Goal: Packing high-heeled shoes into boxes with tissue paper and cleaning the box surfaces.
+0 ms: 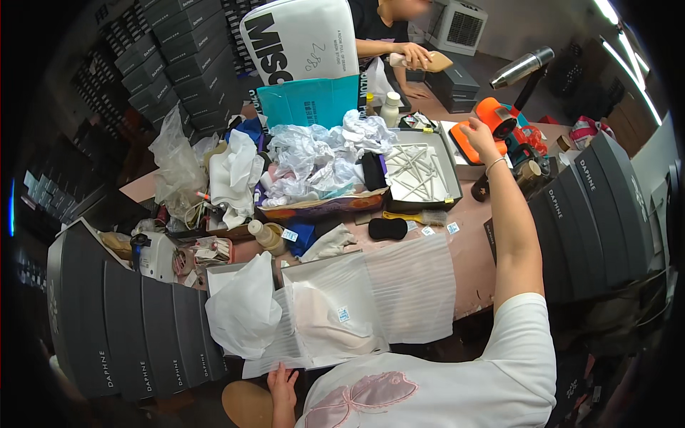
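Observation:
An open shoe box (328,267) lies in front of me, lined with thin white tissue paper (414,289) that spreads past its right side. A pale pink shape (325,324) rests in it, partly under the paper, with a small blue-and-white sticker (343,314) on top. My left hand (283,385) is at the box's near edge, fingers stretched out at the paper. Beside its wrist is a tan oval thing (246,404), possibly a shoe sole. Reaching far right, my right hand (479,139) has its fingers bent over an orange device (492,114) with black parts.
Grey shoe boxes stand in rows at left (157,335) and right (599,207). Crumpled tissue (307,157) fills a carton, beside a tray of white sticks (417,171). A black sponge (389,228) lies nearer. Across the table, a co-worker's hand (410,55) holds a tan-soled shoe.

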A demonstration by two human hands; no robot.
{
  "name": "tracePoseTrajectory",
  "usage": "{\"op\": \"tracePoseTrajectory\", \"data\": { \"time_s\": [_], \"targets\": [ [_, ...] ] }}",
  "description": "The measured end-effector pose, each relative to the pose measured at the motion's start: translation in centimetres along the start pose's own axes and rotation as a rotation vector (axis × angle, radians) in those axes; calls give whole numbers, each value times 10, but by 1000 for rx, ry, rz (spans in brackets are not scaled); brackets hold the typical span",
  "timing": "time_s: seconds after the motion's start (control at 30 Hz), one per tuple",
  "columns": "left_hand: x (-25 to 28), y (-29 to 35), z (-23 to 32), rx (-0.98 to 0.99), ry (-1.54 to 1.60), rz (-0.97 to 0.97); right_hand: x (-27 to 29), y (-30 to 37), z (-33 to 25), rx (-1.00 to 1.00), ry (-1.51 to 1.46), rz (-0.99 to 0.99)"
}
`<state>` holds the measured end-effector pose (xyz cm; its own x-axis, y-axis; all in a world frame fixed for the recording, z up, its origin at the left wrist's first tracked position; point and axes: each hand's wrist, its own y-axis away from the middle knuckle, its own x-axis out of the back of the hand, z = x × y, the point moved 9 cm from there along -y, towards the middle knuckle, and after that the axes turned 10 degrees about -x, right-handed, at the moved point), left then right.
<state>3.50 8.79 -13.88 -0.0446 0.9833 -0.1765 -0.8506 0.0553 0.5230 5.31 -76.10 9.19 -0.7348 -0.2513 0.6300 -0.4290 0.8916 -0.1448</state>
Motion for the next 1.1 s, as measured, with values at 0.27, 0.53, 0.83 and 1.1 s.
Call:
{"op": "tracePoseTrajectory", "data": {
  "time_s": [0.27, 0.53, 0.83, 1.1],
  "targets": [
    [-20, 13, 2, -41, -83, 113, 19, -76, -14, 76, 222, 132],
    [-19, 16, -3, -37, 52, 207, -54, 48, -60, 218, 203, -322],
    [-16, -18, 3, 62, 197, 82, 10, 247, -134, 140, -327, -590],
    [-46, -16, 41, -351, -190, -208, -134, 548, -187, 556, -139, -1041]
  ]
}}
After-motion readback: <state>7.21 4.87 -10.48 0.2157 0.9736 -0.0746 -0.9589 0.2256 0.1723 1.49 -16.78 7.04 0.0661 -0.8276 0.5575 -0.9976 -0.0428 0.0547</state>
